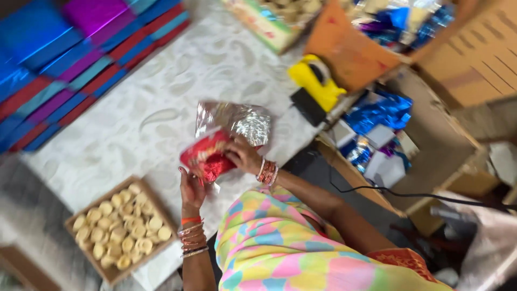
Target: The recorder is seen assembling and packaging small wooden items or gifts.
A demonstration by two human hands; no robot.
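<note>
My left hand (pixel 191 189) and my right hand (pixel 243 155) both hold a red foil packet (pixel 205 157) in front of me over the white patterned table (pixel 161 97). A clear shiny plastic bag (pixel 237 121) rises from the packet, just above my right hand. Bangles circle both wrists. To the lower left of my left hand stands a cardboard tray (pixel 110 272) filled with several small pale round sweets (pixel 121 229). The frame is blurred.
Stacks of blue, purple and red flat boxes (pixel 70 59) cover the table's far left. A yellow tape dispenser (pixel 315 81) lies at the table's right edge by an orange box (pixel 350 54). Cardboard cartons (pixel 474 48) and blue foil wrappers (pixel 379 110) sit to the right. A black cable (pixel 409 194) runs across.
</note>
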